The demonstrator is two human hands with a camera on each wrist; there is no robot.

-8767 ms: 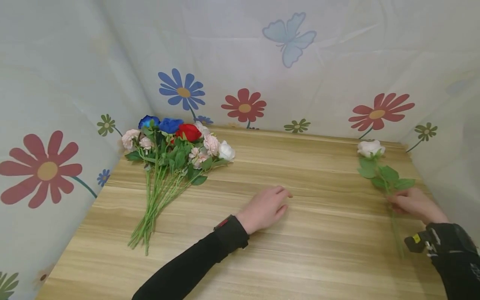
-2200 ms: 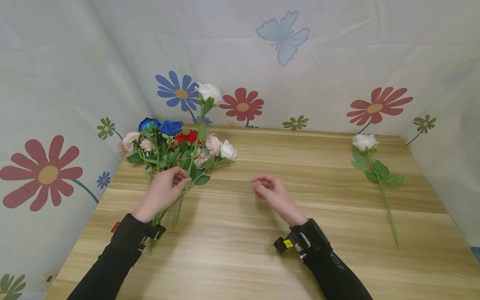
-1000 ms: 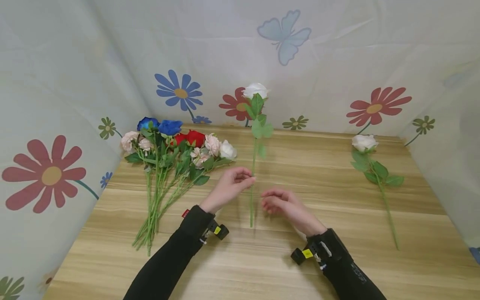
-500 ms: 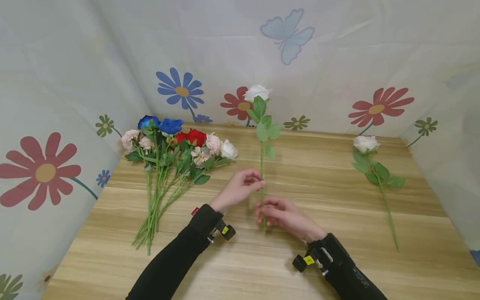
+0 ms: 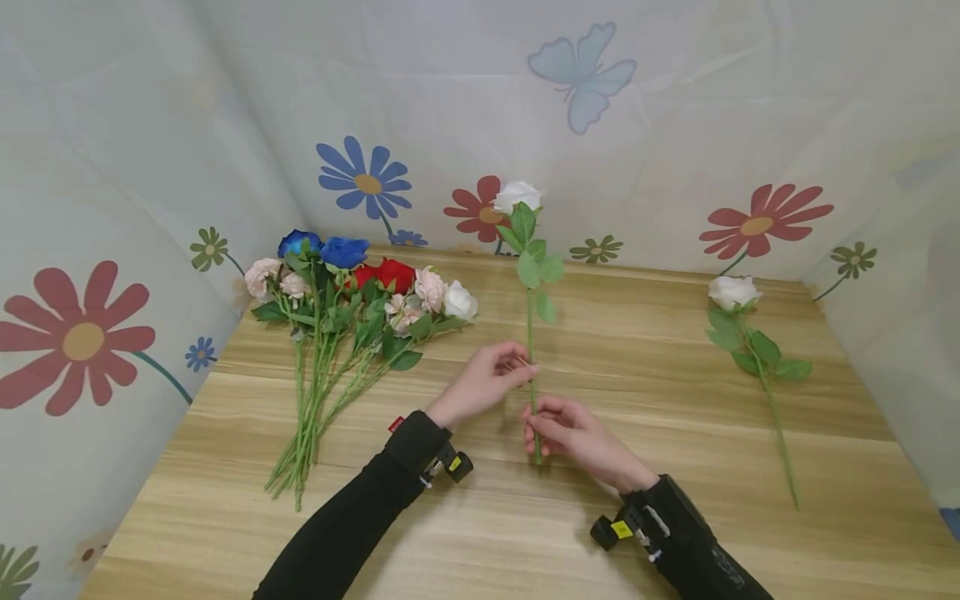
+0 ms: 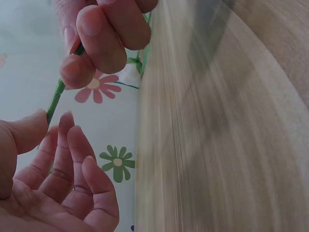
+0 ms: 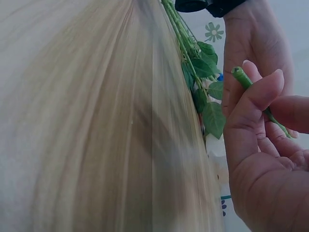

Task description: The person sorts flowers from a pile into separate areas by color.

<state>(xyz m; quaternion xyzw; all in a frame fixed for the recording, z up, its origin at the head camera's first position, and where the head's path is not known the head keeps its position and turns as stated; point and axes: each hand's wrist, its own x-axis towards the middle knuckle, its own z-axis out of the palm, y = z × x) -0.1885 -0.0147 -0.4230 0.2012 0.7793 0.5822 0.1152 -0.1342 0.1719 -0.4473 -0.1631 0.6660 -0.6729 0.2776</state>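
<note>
A white rose (image 5: 517, 197) on a long green stem is held up over the middle of the table, its bloom at the top. My left hand (image 5: 486, 379) pinches the stem partway down between thumb and fingertips; in the left wrist view the thumb (image 6: 29, 129) presses on it. Just below, my right hand (image 5: 573, 433) pinches the lower stem near its end. The cut stem end (image 7: 237, 72) sticks out past the right fingers in the right wrist view. The bloom is out of the right wrist view.
Left on the wooden table (image 5: 450, 533) lies a fanned pile of artificial flowers, with blue roses (image 5: 343, 252), red roses (image 5: 395, 275), pink blooms (image 5: 430, 288) and a white rose (image 5: 460, 301). Another white rose (image 5: 735, 292) lies alone at the right. A printed cloth (image 5: 465, 83) stands behind.
The right hand has left the rose at the right. The left hand has carried a white rose from the pile to the middle, and the right hand has taken hold of its lower stem.
</note>
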